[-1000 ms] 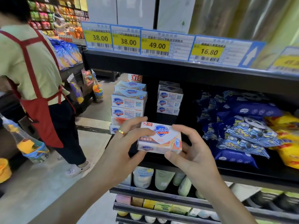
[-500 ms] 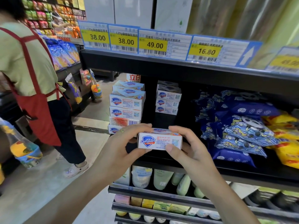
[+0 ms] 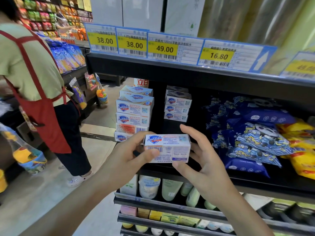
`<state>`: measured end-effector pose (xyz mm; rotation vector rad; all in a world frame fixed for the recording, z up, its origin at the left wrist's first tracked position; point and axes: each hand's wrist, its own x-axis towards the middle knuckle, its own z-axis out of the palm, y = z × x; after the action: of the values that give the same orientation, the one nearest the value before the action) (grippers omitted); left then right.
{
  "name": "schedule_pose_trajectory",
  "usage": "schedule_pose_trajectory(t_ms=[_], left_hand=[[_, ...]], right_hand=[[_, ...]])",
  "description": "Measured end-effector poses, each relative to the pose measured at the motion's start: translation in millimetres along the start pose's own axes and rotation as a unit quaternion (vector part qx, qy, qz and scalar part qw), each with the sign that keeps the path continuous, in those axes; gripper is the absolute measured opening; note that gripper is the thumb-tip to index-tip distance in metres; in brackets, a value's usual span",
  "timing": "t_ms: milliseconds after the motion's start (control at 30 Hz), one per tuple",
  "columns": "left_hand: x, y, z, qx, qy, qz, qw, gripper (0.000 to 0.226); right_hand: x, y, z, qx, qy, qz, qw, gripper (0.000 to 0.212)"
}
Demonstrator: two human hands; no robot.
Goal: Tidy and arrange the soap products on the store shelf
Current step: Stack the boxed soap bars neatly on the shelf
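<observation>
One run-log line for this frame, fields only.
left hand: holds soap box | right hand: supports box | box: off shelf, barcode side toward camera | soap stacks: on shelf behind

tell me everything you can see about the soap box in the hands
The soap box is a small white cardboard carton with a blue Safeguard shield logo on its upper face, a code square, and fine print and a barcode on the face turned toward the camera. It looks closed and undented. It is held level, long side across, in front of the dark shelf, gripped by the left hand and the right hand.
</observation>
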<state>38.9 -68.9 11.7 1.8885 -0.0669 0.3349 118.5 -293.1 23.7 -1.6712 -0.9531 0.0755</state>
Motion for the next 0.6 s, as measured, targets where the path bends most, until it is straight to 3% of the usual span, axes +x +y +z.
schedule_pose_trajectory(t_ms=[433, 600], left_hand=[[4.1, 7.8, -1.7, -0.056, 0.012, -0.087, 0.995, 0.031], [7.4, 6.5, -3.7, -0.073, 0.013, -0.124, 0.99, 0.037]], right_hand=[[5.9, -4.4, -2.9, -0.064, -0.044, -0.018, 0.997, 0.086], [6.4, -5.3, -3.0, -0.041, -0.034, -0.017, 0.998, 0.07]])
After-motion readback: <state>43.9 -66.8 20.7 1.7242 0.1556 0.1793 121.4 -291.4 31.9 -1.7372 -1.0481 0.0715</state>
